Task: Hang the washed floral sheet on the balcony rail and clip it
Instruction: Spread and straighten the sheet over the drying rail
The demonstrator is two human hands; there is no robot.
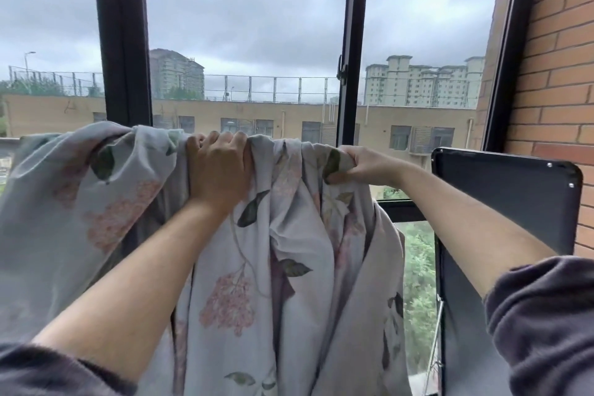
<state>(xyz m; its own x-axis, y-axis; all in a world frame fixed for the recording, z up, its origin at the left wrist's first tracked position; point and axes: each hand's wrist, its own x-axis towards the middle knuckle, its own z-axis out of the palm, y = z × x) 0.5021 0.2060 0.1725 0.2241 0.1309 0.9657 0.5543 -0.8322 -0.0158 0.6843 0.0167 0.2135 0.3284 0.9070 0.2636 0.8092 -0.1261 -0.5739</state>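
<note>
Left hand and right hand, grips curled tight, held the bunched top of the floral sheet.

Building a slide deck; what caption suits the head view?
Left hand and right hand grip the bunched top of a pale grey floral fabric sheet before a black window frame.

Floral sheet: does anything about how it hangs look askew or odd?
Yes. The floral sheet is bunched into thick folds between the left hand and the right hand, which both grip its top edge, so it is not spread flat.

Lower end (hem) of sheet off-frame
</note>
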